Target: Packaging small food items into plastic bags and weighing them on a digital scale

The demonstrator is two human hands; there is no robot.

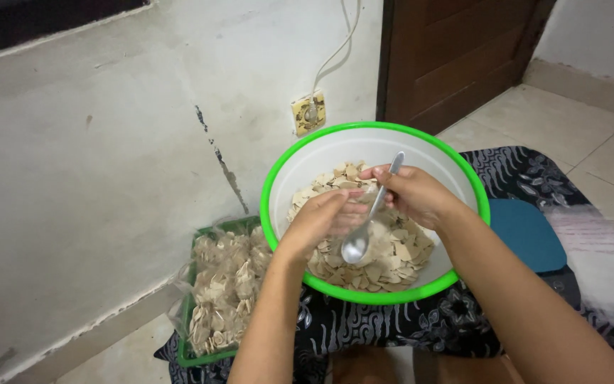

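A white bowl with a bright green rim rests on my lap, holding a heap of pale flat chips. My right hand grips a metal spoon by its handle, the spoon's bowl pointing down over the chips. My left hand is cupped just left of the spoon, fingers curled toward the right hand; whether it holds a chip is hidden.
A green tray lined with clear plastic and filled with the same pale chips sits at my lower left. Dark patterned cloth covers my lap. A blue lid, clear plastic bags, a wall socket and a wooden door surround me.
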